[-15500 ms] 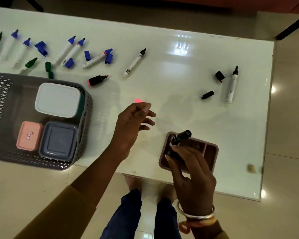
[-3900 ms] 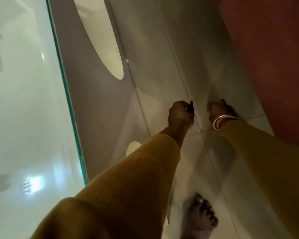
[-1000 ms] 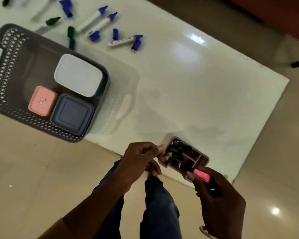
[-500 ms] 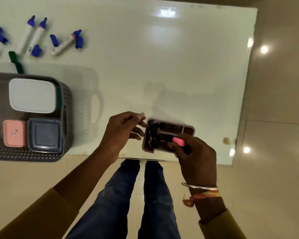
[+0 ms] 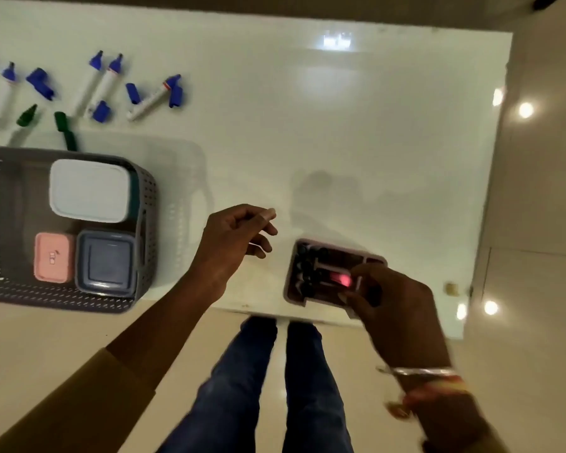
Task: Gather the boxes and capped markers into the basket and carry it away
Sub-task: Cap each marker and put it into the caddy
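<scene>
A grey perforated basket (image 5: 146, 204) sits at the table's near left and overhangs the edge. Inside lie a white box (image 5: 90, 190), a pink box (image 5: 53, 261) and a grey-blue box (image 5: 106, 262). A brown divided tray (image 5: 335, 253) at the near edge holds several capped black markers (image 5: 306, 266). My right hand (image 5: 389, 305) grips a pink marker (image 5: 340, 278) and lowers it into the tray. My left hand (image 5: 237, 238) hovers left of the tray, fingers loosely curled, holding nothing.
Uncapped blue markers (image 5: 103, 83) and loose blue caps (image 5: 40, 84) lie at the far left of the white glass table (image 5: 340, 132), with green markers (image 5: 64, 129) behind the basket. My legs (image 5: 265, 387) stand at the table's near edge.
My right hand has lowered the pink marker further into the tray. My left hand has pulled back from the tray's left edge. The view has shifted slightly.
</scene>
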